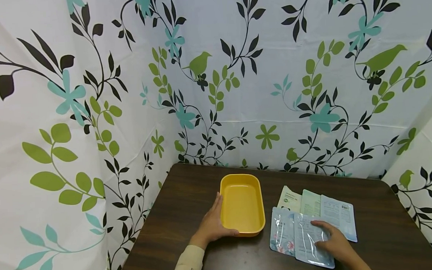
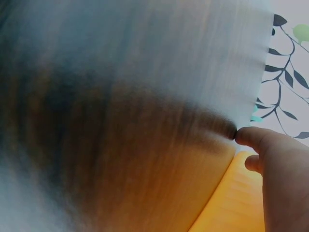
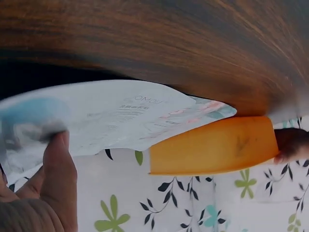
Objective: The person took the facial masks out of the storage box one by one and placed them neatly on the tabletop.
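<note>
A yellow plastic tray [image 1: 242, 201] sits on the dark wooden table, its long side pointing away from me. My left hand [image 1: 213, 225] rests against its near left corner, fingers extended along the left side and thumb across the front. To the right, several flat packets overlap in two rows. The front row has a flowered blue packet [image 1: 282, 236] and a shiny pale-blue printed packet [image 1: 310, 243]. My right hand [image 1: 335, 242] lies over the printed packet's right part, thumb and index finger spread apart on its face. In the right wrist view, a fingertip touches that packet [image 3: 120, 116].
Behind the front packets lie a cream packet [image 1: 289, 198], a pale green one [image 1: 310, 203] and a light-blue one [image 1: 342, 216] with a barcode. A white curtain [image 1: 216, 143] with leaves and birds hangs along the table's back edge and left side.
</note>
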Demonstrator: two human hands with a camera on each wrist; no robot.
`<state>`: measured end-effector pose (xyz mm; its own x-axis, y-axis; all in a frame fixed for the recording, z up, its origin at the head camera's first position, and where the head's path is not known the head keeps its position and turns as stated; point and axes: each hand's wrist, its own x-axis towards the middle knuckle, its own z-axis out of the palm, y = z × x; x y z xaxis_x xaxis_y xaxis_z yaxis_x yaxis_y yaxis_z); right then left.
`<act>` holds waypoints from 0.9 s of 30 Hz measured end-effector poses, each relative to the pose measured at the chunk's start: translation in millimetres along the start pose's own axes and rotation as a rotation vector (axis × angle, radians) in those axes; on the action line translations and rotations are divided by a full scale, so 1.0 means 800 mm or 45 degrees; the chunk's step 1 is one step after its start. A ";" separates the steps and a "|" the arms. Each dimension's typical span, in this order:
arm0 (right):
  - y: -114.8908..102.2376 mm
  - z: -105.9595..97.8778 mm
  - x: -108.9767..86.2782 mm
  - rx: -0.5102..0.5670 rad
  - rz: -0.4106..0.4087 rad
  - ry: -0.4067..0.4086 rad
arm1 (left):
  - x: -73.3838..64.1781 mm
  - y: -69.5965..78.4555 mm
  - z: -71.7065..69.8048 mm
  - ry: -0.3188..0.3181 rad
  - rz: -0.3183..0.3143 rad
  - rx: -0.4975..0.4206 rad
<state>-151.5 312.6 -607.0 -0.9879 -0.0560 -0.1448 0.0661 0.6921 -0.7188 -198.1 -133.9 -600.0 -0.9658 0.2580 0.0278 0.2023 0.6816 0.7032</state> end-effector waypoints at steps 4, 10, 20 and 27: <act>-0.006 -0.004 0.004 -0.189 -0.024 -0.037 | 0.000 0.001 0.000 0.001 0.000 -0.005; -0.010 -0.012 0.010 -0.412 -0.064 -0.095 | 0.000 -0.001 0.001 0.004 0.000 -0.008; -0.013 -0.024 0.011 -0.571 0.019 -0.187 | 0.001 -0.002 0.001 0.009 -0.007 -0.026; -0.011 -0.026 0.011 -0.611 0.071 -0.208 | 0.001 -0.001 0.001 0.004 -0.010 -0.022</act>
<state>-164.0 321.2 -587.9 -0.9473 -0.0947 -0.3060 0.0084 0.9476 -0.3195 -198.9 -133.8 -601.4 -0.9678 0.2506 0.0247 0.1922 0.6717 0.7154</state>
